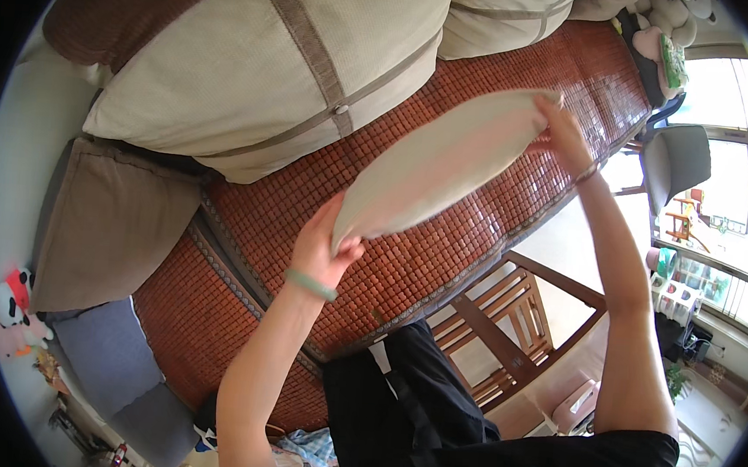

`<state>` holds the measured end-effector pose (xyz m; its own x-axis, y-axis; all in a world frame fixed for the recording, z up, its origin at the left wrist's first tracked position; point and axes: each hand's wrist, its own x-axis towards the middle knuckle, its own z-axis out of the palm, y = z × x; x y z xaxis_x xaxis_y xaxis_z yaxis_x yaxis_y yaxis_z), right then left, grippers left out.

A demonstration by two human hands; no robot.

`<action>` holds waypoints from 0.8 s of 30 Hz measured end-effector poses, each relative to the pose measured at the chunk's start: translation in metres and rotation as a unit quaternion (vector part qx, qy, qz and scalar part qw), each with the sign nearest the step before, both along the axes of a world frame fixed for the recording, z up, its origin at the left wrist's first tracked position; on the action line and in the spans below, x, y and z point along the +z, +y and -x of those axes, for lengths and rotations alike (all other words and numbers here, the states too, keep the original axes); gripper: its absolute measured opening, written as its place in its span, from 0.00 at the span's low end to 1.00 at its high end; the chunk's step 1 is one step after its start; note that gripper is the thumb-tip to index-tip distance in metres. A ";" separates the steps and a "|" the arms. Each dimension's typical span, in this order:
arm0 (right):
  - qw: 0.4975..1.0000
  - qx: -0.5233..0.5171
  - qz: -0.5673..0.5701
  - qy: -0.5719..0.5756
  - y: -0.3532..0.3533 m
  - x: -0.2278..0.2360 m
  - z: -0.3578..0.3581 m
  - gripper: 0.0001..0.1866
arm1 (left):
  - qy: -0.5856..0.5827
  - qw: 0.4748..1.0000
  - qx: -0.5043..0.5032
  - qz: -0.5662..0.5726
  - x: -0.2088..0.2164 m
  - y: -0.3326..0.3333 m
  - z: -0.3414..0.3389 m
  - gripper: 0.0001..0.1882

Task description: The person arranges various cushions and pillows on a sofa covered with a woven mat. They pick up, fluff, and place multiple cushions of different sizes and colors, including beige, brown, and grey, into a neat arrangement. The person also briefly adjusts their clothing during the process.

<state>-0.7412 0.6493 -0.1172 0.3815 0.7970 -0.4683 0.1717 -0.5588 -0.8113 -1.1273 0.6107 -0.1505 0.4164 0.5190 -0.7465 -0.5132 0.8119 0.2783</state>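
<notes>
Above the sofa seat, both hands hold a pale, soft, pillow-shaped thing by its opposite ends. It looks like a thin cushion or a cushion cover; I cannot tell which, and a faint pink tint shows on its face. My left hand, with a green bangle on the wrist, is closed around the lower left corner. At the upper right corner, my right hand grips the edge with bent fingers. Under it lies a reddish-brown beaded mat that covers the sofa.
Large cream cushions lean along the sofa's back. A taupe cushion and a blue-grey cushion lie at the left. Wooden slatted furniture stands beside the sofa's front edge. A grey chair is near the windows.
</notes>
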 end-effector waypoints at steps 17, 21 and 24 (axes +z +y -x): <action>0.973 -0.080 -0.056 0.211 0.128 -0.046 -0.052 0.55 | 0.053 0.970 -0.106 -0.212 -0.034 0.168 -0.141 0.31; 0.952 -0.051 -0.026 0.302 0.126 -0.079 0.039 0.58 | 0.129 0.949 -0.101 -0.270 -0.048 0.163 -0.130 0.32; 0.943 -0.109 -0.056 0.310 0.132 -0.107 0.055 0.61 | 0.067 0.941 0.030 -0.330 -0.041 0.146 -0.139 0.29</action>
<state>-0.7961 0.7811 -0.2238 0.2219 0.7888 -0.5732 -0.4636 -0.4318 -0.7737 -0.9887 0.7564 -0.1914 0.2957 0.9080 -0.2967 -0.4770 0.4095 0.7777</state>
